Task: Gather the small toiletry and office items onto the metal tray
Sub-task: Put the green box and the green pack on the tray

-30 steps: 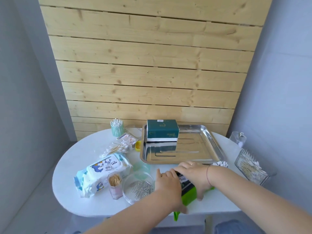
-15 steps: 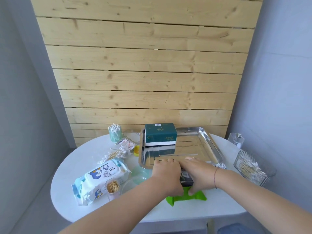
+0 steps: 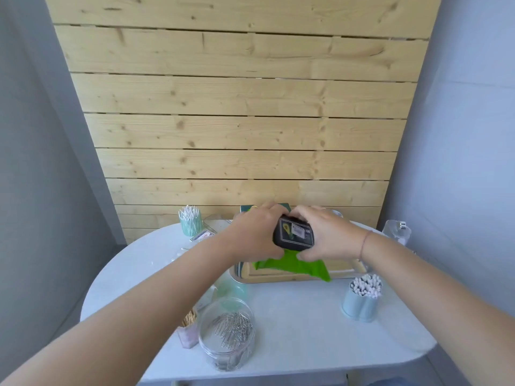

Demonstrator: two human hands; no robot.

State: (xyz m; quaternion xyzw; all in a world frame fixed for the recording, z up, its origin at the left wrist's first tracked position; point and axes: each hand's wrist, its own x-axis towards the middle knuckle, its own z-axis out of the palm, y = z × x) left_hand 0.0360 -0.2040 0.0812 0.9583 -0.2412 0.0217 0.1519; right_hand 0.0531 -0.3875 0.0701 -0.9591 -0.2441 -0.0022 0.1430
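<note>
White oval table (image 3: 306,330), pale wood plank wall (image 3: 237,121), grey side walls (image 3: 41,162)

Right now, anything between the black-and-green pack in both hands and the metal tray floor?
Nothing visible. The black pack with green wrapper, held by the left hand and right hand, hangs over the shiny metal tray. The dark teal box sits behind the hands; the floor under them is hidden.

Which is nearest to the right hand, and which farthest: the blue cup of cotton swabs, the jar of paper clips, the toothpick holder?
From the right hand:
1. Blue cup, on the table just past the tray's near right corner.
2. Jar, near front, left of centre.
3. Toothpick holder, just left of the jar, farthest.
</note>
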